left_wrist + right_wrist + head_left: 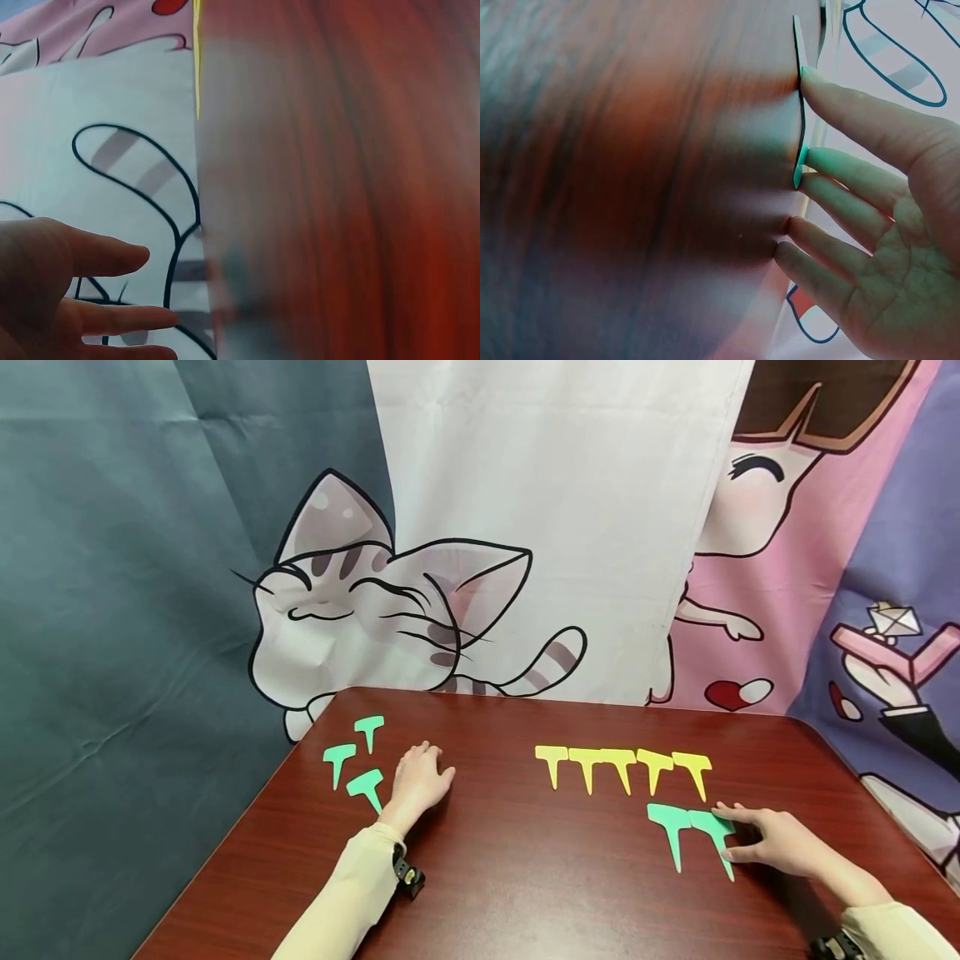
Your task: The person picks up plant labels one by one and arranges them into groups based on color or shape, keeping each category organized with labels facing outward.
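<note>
My right hand (pixel 780 839) touches a green T-shaped plant label (pixel 712 827) lying on the table, with the thumb at its stem and the index finger on its head. In the right wrist view that label (pixel 802 112) appears edge-on beside the spread fingertips. Against its left end lies another green label (pixel 673 827). Nothing is held in my left hand (pixel 420 779), its fingers loosely extended over the table. Left of this hand lie three loose green labels, an upper one (pixel 369 728), a middle one (pixel 339 760) and a lower one (pixel 366 787).
Behind the green pair, several yellow plant labels (pixel 618 762) form a row, heads side by side. The dark red wooden table (pixel 487 860) ends at a cartoon-printed cloth (pixel 465 485). Each wrist wears a black strapped device, such as the left one (pixel 407 871).
</note>
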Demonstrator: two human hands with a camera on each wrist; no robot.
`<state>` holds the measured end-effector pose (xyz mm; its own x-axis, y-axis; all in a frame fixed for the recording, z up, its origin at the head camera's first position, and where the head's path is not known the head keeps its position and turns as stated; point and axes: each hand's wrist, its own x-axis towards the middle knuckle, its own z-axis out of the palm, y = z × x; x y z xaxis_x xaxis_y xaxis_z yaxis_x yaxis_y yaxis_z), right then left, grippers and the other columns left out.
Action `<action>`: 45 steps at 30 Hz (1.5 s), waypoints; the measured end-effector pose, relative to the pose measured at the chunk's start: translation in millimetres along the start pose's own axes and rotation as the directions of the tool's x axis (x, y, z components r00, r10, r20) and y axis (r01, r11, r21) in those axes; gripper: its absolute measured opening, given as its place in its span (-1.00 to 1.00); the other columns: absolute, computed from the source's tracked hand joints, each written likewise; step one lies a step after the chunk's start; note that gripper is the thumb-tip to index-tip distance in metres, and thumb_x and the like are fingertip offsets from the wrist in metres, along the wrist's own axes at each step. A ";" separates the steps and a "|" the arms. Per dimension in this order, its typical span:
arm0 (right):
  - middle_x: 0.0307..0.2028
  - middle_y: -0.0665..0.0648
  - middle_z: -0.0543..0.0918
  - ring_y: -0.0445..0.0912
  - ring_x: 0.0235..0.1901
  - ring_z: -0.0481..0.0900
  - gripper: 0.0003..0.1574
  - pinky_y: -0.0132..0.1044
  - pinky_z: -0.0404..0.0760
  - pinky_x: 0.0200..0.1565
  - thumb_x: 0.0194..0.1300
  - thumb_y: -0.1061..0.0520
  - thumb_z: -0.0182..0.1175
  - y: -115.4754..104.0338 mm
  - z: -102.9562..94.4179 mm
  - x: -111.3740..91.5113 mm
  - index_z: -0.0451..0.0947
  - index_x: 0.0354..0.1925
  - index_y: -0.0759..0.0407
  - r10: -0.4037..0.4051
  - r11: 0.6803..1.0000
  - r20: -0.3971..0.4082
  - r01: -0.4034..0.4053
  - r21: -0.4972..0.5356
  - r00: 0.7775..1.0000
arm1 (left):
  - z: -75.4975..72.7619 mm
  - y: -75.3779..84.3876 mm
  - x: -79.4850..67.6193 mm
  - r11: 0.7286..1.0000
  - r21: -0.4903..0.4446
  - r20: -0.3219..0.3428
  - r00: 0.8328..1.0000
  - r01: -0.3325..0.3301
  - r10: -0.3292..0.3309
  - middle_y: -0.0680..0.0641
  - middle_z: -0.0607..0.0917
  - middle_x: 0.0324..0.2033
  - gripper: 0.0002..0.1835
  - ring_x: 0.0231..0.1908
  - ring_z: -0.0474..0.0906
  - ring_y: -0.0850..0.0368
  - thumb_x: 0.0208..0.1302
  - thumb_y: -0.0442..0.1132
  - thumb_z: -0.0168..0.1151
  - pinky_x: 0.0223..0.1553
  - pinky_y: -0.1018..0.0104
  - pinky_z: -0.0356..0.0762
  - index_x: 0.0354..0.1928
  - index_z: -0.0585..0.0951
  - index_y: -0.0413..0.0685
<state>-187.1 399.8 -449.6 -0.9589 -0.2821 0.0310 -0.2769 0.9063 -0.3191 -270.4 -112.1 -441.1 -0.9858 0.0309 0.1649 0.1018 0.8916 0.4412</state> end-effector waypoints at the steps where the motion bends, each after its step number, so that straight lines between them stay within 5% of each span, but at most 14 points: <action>1: 0.05 0.54 0.52 0.43 0.04 0.47 -0.07 0.21 0.48 -0.07 -0.15 -0.19 0.46 -0.2 -0.2 -0.1 0.52 0.14 0.26 0.001 1.000 0.002 -0.001 -0.002 1.000 | -1.9 -3.2 -0.2 1.000 0.008 0.002 1.000 0.001 -0.001 -0.33 0.41 0.25 -0.55 0.31 0.23 -0.30 0.23 -0.10 0.21 0.32 -0.12 0.17 0.07 0.55 -0.25; 24: 0.04 0.55 0.52 0.44 0.04 0.47 -0.05 0.21 0.48 -0.08 -0.16 -0.19 0.46 1.3 -2.0 -1.1 0.51 0.14 0.28 0.007 1.000 0.006 -0.007 -0.005 1.000 | -43.8 -63.4 -9.9 0.983 0.133 0.028 0.991 0.125 -0.130 -0.46 0.30 0.28 -0.61 0.31 0.13 -0.39 0.20 -0.13 0.24 0.29 -0.27 0.10 -0.05 0.60 -0.29; 32: 0.04 0.55 0.52 0.43 0.04 0.47 -0.06 0.21 0.48 -0.08 -0.16 -0.18 0.46 0.0 -1.4 -1.5 0.52 0.14 0.29 0.003 1.000 -0.003 -0.003 -0.008 1.000 | -50.5 -72.6 -10.5 0.973 0.158 0.036 0.983 0.170 -0.178 -0.45 0.33 0.24 -0.76 0.26 0.15 -0.40 0.12 -0.12 0.31 0.27 -0.31 0.07 -0.51 0.59 -0.16; 45: 0.03 0.55 0.53 0.42 0.02 0.50 -0.09 0.21 0.50 -0.08 -0.16 -0.19 0.46 0.2 0.9 -0.1 0.54 0.12 0.25 -0.018 1.000 -0.006 0.018 -0.012 1.000 | -53.4 -81.6 -12.2 0.930 0.297 0.084 0.964 0.217 -0.252 -0.45 0.47 -0.06 -0.54 0.07 0.26 -0.43 0.01 0.01 0.40 0.12 -0.29 0.19 -0.25 0.63 -0.29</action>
<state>-186.9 399.7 -450.6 -0.9541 -0.2966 0.0428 -0.2950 0.9048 -0.3071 -259.6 -209.4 -432.1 -0.9872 -0.1571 -0.0267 -0.1594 0.9699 0.1839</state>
